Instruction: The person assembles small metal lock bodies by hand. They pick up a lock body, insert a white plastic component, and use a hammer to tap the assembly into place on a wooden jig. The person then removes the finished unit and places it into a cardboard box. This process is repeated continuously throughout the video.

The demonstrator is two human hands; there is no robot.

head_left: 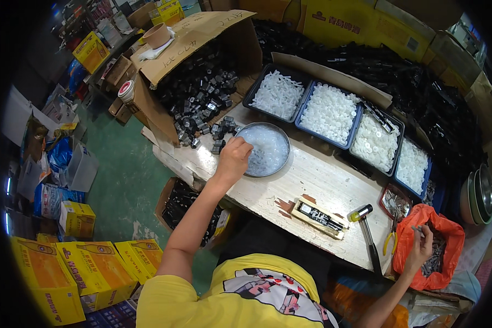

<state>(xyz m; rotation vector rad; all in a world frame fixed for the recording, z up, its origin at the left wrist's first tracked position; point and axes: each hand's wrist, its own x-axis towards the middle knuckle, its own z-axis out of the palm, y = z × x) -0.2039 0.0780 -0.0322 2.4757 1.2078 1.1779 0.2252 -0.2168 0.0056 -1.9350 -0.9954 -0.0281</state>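
Observation:
My left hand is over the near-left rim of a round metal bowl with translucent whitish contents. Its fingers are curled together, and whatever they may hold is hidden. Above an orange plastic bag of small grey metal parts, my right hand pinches a small grey metal piece. Between the hands, a wooden fixture on the worktable holds a black-and-silver assembly. To its right lies a hammer with a yellowish-and-black head.
Four trays of small white plastic parts, including a blue-rimmed tray, line the table's far side. A cardboard box spills black metal blocks at left. Yellow-handled pliers lie beside the orange bag. Stacked bowls stand far right.

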